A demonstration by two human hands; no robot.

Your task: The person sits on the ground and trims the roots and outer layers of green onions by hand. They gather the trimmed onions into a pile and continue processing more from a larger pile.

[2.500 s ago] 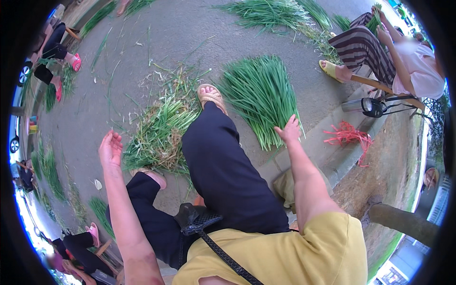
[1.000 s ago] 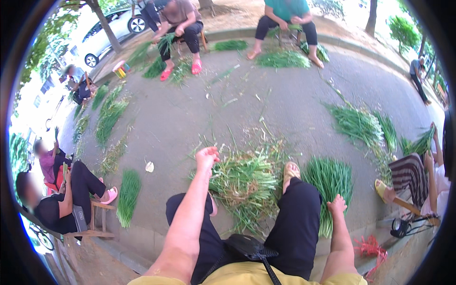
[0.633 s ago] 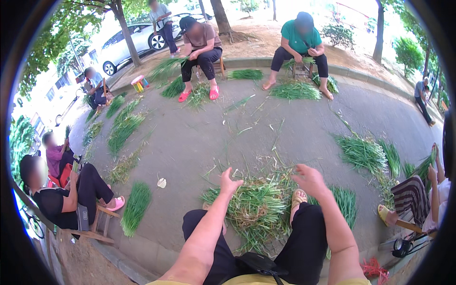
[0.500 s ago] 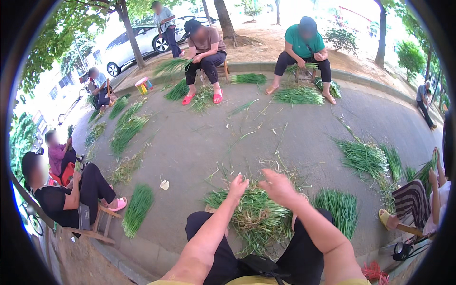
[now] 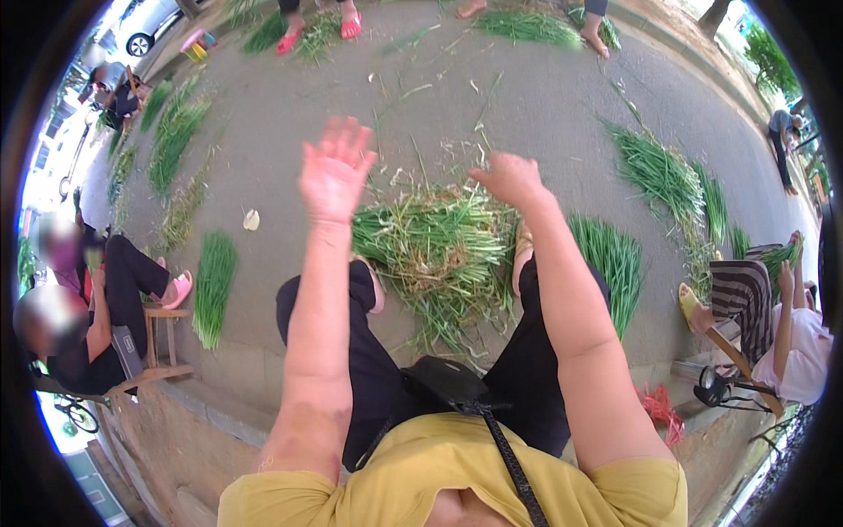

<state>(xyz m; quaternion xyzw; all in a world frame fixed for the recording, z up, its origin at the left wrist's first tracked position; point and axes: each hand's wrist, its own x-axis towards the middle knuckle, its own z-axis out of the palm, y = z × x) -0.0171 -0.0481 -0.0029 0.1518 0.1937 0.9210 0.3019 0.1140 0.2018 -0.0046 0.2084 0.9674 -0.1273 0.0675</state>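
Note:
Between my feet lies a heap of green chives (image 5: 439,228), long thin stalks with pale ends and dry brown bits on top. My left hand (image 5: 336,171) is raised past the heap's far left side, palm showing and fingers spread, with nothing in it. Beyond the heap's far right side is my right hand (image 5: 511,178), its back toward me and the thumb side standing out to the left. No object shows in it, and some of its fingers are hidden. Neither hand appears to touch the chives. A neater green bundle (image 5: 608,263) lies beside my right knee.
More bundles lie on the pavement: one on the left (image 5: 213,285), one on the right (image 5: 659,176). People sit on low wooden stools (image 5: 162,351) at both sides. Red plastic twine (image 5: 660,413) is near my right elbow. Loose stalks and a pale scrap (image 5: 251,219) are scattered about.
My view has tipped downward. My hands have moved apart: the left has swung outward and turned its palm up, and the right has stayed over the far right side.

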